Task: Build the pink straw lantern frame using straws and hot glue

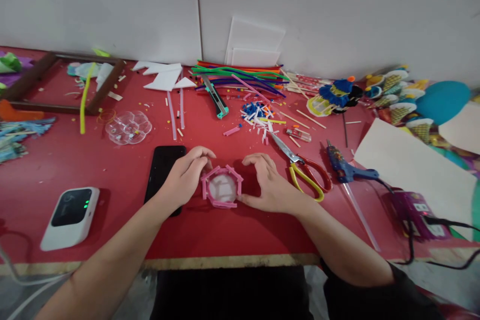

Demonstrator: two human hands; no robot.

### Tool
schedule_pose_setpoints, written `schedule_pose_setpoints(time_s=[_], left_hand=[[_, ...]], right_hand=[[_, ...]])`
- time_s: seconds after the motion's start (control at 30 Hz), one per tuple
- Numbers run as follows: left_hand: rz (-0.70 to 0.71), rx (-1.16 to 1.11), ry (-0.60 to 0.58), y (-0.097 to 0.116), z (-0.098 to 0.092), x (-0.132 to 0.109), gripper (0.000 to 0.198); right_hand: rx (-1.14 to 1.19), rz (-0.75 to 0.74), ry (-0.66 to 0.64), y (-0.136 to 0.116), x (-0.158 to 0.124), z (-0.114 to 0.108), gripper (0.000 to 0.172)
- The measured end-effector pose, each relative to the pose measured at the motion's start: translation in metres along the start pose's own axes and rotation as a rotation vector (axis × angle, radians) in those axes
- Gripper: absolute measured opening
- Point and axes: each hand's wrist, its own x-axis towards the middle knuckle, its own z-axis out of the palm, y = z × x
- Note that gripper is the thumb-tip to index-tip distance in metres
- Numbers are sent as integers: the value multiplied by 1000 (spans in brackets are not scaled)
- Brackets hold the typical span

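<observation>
A small many-sided ring of pink pieces with a whitish round base inside sits on the red table in front of me. My left hand is at its left side, over the edge of a black phone, with fingers curved and nothing seen in them. To the right of the ring, my right hand is open with its fingers bent and spread. Its thumb tip is at the ring's right edge; whether it touches is unclear.
Scissors, a glue gun and a purple box with cables are at right. Behind stand a utility knife, pipe cleaners and scattered cut bits. A white device lies left.
</observation>
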Motion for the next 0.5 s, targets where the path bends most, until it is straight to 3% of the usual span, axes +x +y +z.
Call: schedule_pose_setpoints(time_s=[0.23, 0.33, 0.5], left_hand=[[-53, -123, 95, 1, 3, 1, 20], [-51, -148, 87, 0, 4, 2, 23], [-120, -189, 14, -1, 5, 3, 26]], right_hand=[[-54, 83, 161, 11, 4, -4, 30], [-23, 83, 135, 12, 6, -6, 15], [24, 47, 3, 7, 7, -12, 27]])
